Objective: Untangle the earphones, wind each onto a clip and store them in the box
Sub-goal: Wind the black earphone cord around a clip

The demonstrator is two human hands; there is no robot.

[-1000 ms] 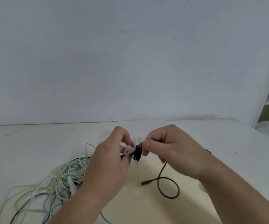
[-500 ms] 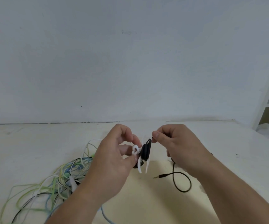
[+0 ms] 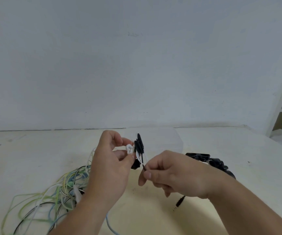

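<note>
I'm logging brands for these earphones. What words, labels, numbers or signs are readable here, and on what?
No text can be read.
White clip, black earphone cable, tangled earphones, clear box: no print visible.
Faint mark on the wall: too blurred to read.

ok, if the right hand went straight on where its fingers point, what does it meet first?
Probably the left hand holding the white clip: the right hand, pinching the black cable, points left at it. Depth is unclear.

Left hand [image 3: 109,168], right hand [image 3: 179,177], both above the table [image 3: 26,158]: bare. Forearms bare likewise. Thumbnails short.
</note>
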